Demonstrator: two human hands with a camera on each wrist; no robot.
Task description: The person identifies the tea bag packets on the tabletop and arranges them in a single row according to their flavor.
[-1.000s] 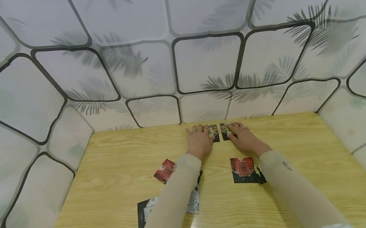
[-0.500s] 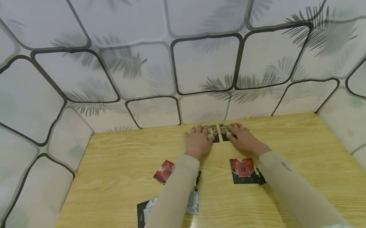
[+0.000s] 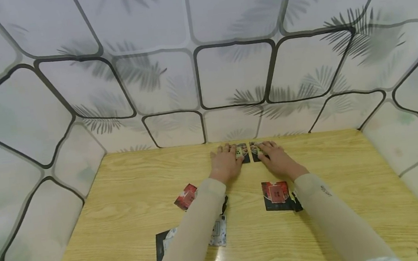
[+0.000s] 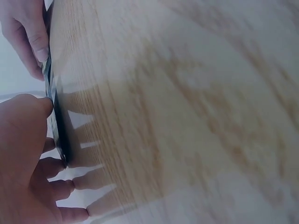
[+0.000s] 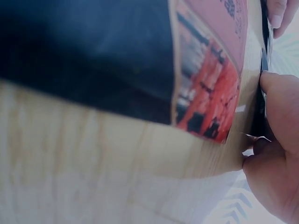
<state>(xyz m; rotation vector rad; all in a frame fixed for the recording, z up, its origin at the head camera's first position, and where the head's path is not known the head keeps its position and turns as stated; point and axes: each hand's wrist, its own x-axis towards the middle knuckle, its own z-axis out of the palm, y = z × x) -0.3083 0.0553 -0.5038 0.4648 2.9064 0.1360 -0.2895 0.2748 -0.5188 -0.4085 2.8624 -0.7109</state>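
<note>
Two dark printed cards lie side by side at the table's far edge, a thin gap between them. My left hand (image 3: 225, 163) rests on the left card (image 3: 245, 157), fingers stretched and spread, its thumb along the near edge. On the right card (image 3: 254, 155) rests my right hand (image 3: 280, 161), fingers extended toward the wall and thumb at the card's side. Both hands hide the outer parts of these cards. The left wrist view shows the left thumb (image 4: 39, 106) on the card's edge, other fingertips down on the tabletop.
A red-and-black card (image 3: 276, 195) lies nearer me, a black-and-yellow piece (image 3: 296, 203) beside it. A red card (image 3: 185, 197), a white-and-blue patterned card (image 3: 217, 233) and a dark card (image 3: 162, 248) lie around my left forearm, partly covered. A patterned wall (image 3: 231, 123) stands behind the table.
Both hands stay on the two cards. The whole view has shifted very slightly, and nothing on the table has visibly moved.
</note>
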